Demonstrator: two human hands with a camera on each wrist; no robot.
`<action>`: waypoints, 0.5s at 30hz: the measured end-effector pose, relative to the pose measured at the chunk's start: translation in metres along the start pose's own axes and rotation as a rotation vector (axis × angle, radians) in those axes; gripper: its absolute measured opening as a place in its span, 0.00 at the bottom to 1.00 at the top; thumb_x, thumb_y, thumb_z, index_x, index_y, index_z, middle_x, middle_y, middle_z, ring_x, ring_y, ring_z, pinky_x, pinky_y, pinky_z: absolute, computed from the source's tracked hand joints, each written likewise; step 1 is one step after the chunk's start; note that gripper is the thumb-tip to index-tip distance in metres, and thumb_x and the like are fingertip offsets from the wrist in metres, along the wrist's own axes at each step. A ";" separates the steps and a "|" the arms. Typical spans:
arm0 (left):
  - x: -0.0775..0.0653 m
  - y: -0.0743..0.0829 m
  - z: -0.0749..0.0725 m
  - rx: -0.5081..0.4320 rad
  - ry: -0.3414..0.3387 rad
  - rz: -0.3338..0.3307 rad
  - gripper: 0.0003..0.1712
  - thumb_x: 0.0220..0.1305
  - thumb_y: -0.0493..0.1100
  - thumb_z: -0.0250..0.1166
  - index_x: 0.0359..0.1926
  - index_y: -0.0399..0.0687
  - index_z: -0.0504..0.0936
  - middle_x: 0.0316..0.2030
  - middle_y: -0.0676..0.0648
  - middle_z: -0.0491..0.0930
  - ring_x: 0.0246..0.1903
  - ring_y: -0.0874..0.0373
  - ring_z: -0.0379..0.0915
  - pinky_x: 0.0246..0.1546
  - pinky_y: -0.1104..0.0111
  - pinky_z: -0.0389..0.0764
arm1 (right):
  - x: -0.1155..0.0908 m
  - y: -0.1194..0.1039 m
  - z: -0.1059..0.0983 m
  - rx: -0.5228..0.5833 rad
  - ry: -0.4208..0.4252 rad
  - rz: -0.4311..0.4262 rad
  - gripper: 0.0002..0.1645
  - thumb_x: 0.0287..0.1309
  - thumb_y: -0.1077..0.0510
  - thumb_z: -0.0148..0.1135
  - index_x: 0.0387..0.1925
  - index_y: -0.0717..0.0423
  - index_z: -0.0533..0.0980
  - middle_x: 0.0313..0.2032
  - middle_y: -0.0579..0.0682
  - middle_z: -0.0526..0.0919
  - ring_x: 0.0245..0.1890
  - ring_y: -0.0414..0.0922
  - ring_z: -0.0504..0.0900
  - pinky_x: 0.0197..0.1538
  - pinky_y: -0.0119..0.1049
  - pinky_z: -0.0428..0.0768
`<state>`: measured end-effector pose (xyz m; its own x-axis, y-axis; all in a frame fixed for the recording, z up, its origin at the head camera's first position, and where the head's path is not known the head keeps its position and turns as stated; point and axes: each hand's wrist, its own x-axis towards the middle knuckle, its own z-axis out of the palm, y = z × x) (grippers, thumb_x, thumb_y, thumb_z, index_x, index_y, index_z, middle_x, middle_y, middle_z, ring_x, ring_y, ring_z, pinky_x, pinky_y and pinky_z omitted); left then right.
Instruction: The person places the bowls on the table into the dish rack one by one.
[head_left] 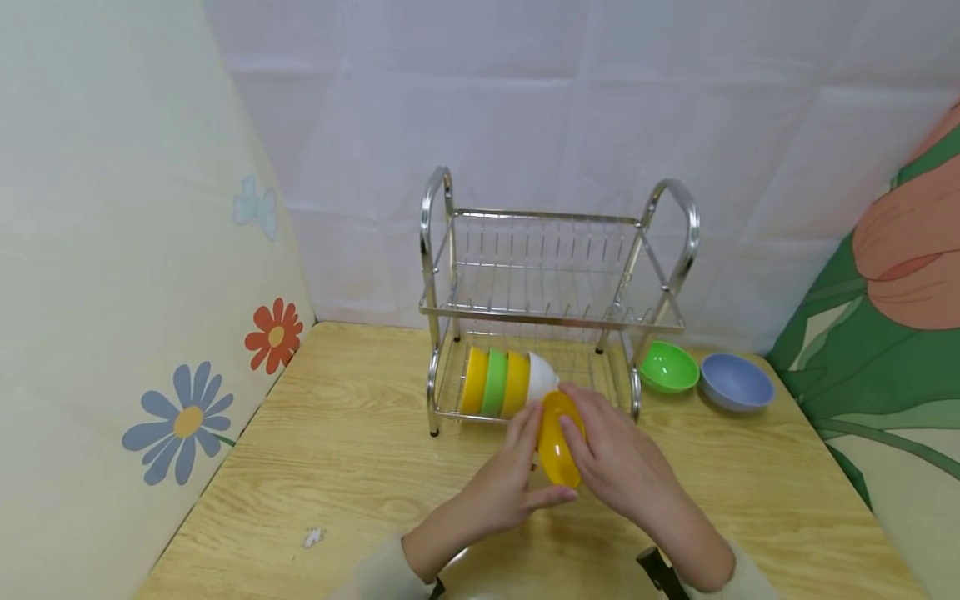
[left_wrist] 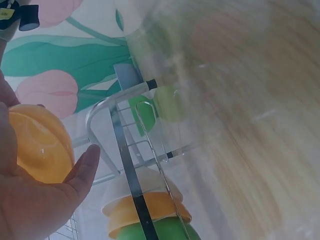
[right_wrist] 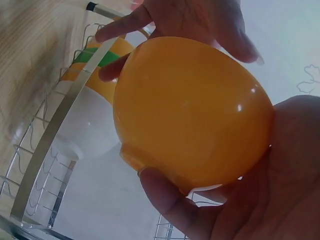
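Note:
A yellow bowl (head_left: 557,450) is held on its side in front of the metal dish rack (head_left: 551,317). My right hand (head_left: 622,458) grips it from the right, with the thumb lying against it. From the left, my left hand (head_left: 502,487) reaches up to the bowl, fingers straight at its side and thumb stretched out below. The right wrist view shows the bowl's rounded outside (right_wrist: 192,112), with left fingers partly hidden behind it. On the rack's lower tier, yellow (head_left: 474,381), green (head_left: 495,383), yellow (head_left: 516,385) and white bowls (head_left: 542,377) stand on edge in a row.
Right of the rack, a bright green bowl (head_left: 669,367) and a blue bowl (head_left: 737,383) rest upright on the wooden table (head_left: 360,450). The rack's upper tier has upright wire dividers and tall curved side handles. A white cloth (head_left: 517,125) hangs behind.

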<state>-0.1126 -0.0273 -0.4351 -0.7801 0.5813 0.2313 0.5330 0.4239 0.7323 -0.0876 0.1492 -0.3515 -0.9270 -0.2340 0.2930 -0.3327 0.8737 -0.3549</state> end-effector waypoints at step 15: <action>-0.003 -0.002 -0.037 0.181 0.047 0.001 0.60 0.63 0.67 0.65 0.82 0.48 0.42 0.79 0.38 0.45 0.71 0.40 0.62 0.65 0.48 0.72 | 0.008 0.014 -0.016 -0.029 -0.044 0.074 0.29 0.80 0.45 0.41 0.73 0.55 0.64 0.68 0.62 0.71 0.64 0.66 0.73 0.59 0.67 0.75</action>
<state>-0.1238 -0.0558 -0.4137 -0.7918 0.5507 0.2642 0.5804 0.5439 0.6060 -0.0973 0.1666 -0.3401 -0.9558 -0.1860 0.2276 -0.2582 0.9013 -0.3479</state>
